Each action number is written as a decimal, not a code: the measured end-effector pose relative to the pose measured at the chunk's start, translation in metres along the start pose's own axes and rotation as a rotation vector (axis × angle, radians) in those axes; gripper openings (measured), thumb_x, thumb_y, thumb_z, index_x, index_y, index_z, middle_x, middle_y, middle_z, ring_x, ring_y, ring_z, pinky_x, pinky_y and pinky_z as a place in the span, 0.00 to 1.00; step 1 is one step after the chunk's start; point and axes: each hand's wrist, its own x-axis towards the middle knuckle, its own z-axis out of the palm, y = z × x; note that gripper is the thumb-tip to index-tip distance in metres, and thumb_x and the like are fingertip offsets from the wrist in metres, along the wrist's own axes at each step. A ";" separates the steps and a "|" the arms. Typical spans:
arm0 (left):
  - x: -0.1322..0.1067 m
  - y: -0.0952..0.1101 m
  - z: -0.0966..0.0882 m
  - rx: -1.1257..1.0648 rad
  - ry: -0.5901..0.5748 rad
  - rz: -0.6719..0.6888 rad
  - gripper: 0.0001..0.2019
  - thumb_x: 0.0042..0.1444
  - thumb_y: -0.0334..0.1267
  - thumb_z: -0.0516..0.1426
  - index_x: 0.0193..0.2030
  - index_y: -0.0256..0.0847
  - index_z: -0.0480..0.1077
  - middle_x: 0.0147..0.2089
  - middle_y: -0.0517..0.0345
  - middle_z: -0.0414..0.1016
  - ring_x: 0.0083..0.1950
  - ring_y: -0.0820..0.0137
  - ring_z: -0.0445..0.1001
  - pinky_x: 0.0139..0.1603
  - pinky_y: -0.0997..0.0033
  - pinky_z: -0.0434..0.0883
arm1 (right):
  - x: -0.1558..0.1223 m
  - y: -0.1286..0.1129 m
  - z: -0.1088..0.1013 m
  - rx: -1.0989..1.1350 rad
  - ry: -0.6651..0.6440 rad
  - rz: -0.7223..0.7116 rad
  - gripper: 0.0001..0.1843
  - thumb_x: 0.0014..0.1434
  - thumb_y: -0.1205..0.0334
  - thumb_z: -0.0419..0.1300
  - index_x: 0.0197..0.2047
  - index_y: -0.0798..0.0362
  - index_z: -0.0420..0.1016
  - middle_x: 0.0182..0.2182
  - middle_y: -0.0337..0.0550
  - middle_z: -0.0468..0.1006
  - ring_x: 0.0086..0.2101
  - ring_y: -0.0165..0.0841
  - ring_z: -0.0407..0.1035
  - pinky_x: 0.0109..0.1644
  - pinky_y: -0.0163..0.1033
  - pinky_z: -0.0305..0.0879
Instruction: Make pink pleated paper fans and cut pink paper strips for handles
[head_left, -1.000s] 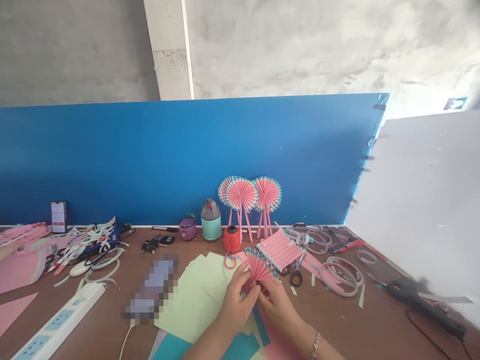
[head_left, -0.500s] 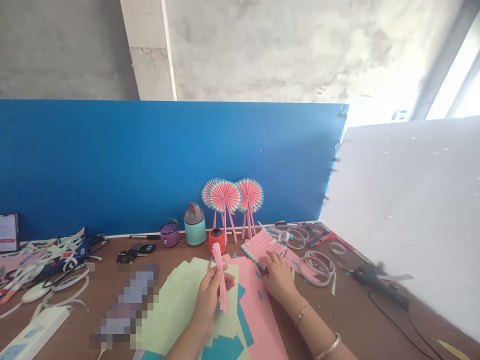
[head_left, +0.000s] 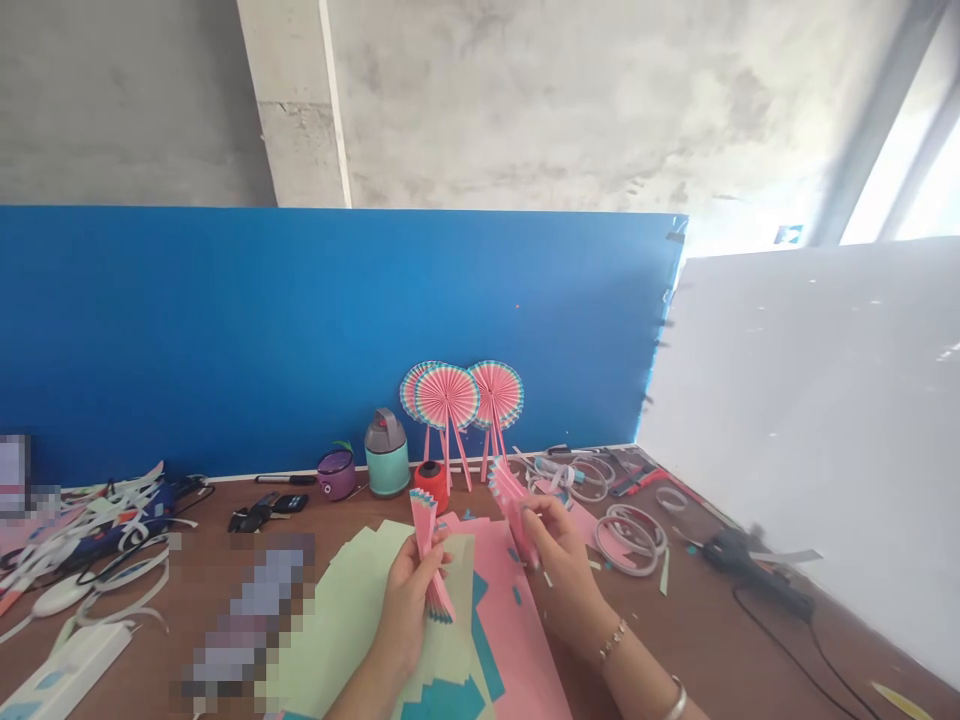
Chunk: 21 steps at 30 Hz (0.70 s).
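Observation:
My left hand (head_left: 409, 585) pinches the middle of a pleated pink paper strip (head_left: 424, 520), whose two ends flare and show teal edging. To its right, my right hand (head_left: 556, 545) is closed on a second pleated pink paper (head_left: 511, 505), lifted off the table and slightly blurred. The two pleated papers are apart. Beneath the hands lie pale green paper sheets (head_left: 341, 590), a pink sheet (head_left: 525, 640) and teal paper pieces (head_left: 446, 700). Behind them, round pink paper fans (head_left: 448, 397) with teal rims lean against the blue partition.
A teal and grey bottle (head_left: 388, 465), a purple pot (head_left: 337, 474) and a red container (head_left: 431, 485) line the back. Coiled tape (head_left: 631, 540) and a black glue gun (head_left: 757, 565) lie right. Paper scraps, cables and a power strip (head_left: 71, 670) crowd the left.
My right hand has picked up the pleated pink paper that lay on the table at the right. My left hand has turned its pleated strip, so the teal-edged ends now fan out.

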 end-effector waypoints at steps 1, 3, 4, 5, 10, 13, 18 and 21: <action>0.001 0.000 0.000 -0.004 0.002 0.007 0.18 0.46 0.46 0.62 0.43 0.40 0.72 0.44 0.52 0.75 0.41 0.67 0.72 0.37 0.74 0.67 | -0.002 -0.004 0.001 0.103 0.017 0.058 0.11 0.58 0.50 0.55 0.35 0.49 0.66 0.25 0.37 0.69 0.23 0.30 0.61 0.25 0.34 0.58; 0.001 -0.001 0.000 -0.014 -0.002 0.009 0.19 0.45 0.46 0.62 0.44 0.40 0.72 0.45 0.53 0.75 0.43 0.66 0.71 0.39 0.74 0.66 | -0.003 -0.011 0.003 0.282 0.031 0.153 0.10 0.57 0.51 0.57 0.35 0.47 0.65 0.23 0.35 0.67 0.22 0.29 0.60 0.24 0.33 0.57; 0.001 0.000 0.000 -0.017 -0.006 0.006 0.20 0.45 0.45 0.62 0.45 0.41 0.72 0.43 0.53 0.75 0.43 0.67 0.71 0.38 0.75 0.66 | -0.003 -0.012 0.004 0.365 0.025 0.188 0.10 0.56 0.51 0.58 0.35 0.47 0.65 0.24 0.35 0.68 0.22 0.29 0.62 0.25 0.33 0.59; 0.001 0.000 0.000 -0.018 -0.012 -0.005 0.21 0.45 0.45 0.62 0.47 0.41 0.72 0.41 0.54 0.75 0.41 0.67 0.71 0.37 0.75 0.66 | -0.003 -0.012 0.004 0.444 0.004 0.218 0.10 0.56 0.52 0.58 0.35 0.47 0.65 0.26 0.35 0.69 0.24 0.30 0.63 0.27 0.34 0.61; -0.002 0.000 0.002 -0.050 -0.141 -0.236 0.24 0.44 0.43 0.62 0.49 0.39 0.70 0.32 0.57 0.73 0.26 0.74 0.67 0.23 0.76 0.62 | 0.000 -0.005 0.007 0.701 -0.114 0.304 0.12 0.53 0.53 0.61 0.39 0.50 0.70 0.37 0.41 0.75 0.38 0.36 0.70 0.44 0.42 0.65; -0.005 0.000 0.004 -0.092 -0.227 -0.333 0.20 0.43 0.41 0.63 0.45 0.38 0.71 0.30 0.58 0.72 0.23 0.76 0.65 0.19 0.78 0.59 | -0.001 0.000 0.009 0.740 -0.196 0.381 0.17 0.53 0.50 0.60 0.42 0.53 0.71 0.41 0.47 0.76 0.43 0.42 0.70 0.49 0.49 0.62; -0.008 -0.001 0.008 -0.078 -0.269 -0.318 0.17 0.39 0.42 0.65 0.37 0.38 0.71 0.20 0.64 0.67 0.19 0.77 0.63 0.20 0.79 0.60 | -0.005 0.000 0.013 0.666 -0.178 0.404 0.14 0.52 0.51 0.61 0.36 0.52 0.70 0.35 0.44 0.76 0.37 0.38 0.71 0.44 0.45 0.64; -0.008 0.001 0.011 -0.092 -0.265 -0.205 0.18 0.37 0.41 0.66 0.37 0.38 0.72 0.27 0.59 0.75 0.25 0.72 0.71 0.30 0.74 0.66 | -0.008 -0.003 0.017 0.644 -0.199 0.419 0.12 0.52 0.52 0.62 0.33 0.52 0.69 0.28 0.39 0.74 0.30 0.32 0.69 0.37 0.37 0.64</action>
